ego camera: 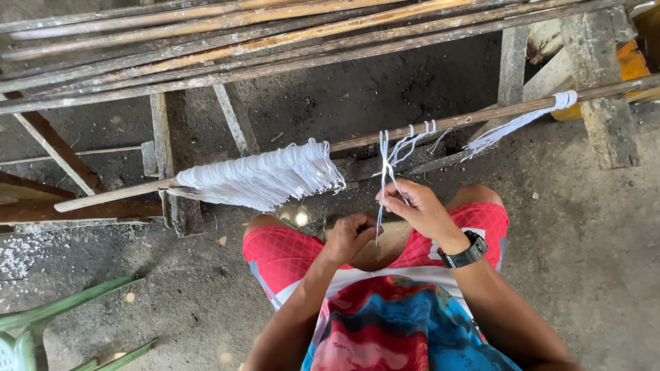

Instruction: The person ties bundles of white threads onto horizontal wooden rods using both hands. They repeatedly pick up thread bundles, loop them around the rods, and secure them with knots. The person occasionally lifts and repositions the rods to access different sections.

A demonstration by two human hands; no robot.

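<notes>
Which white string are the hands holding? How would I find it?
Find the long wooden pole slanting across the picture. Skip the fat bundle of white strings; go to the thin strands hanging near the middle. The right hand and left hand pinch them, and only they are pulled taut.

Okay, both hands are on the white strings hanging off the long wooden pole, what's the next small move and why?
Probably draw the strands tight: the right hand pinches the white strings below the wooden pole, the left hand grips them lower.

White strings [261, 180] on brown stick [481, 117] — red checked shorts [282, 251], black watch [466, 253].
</notes>
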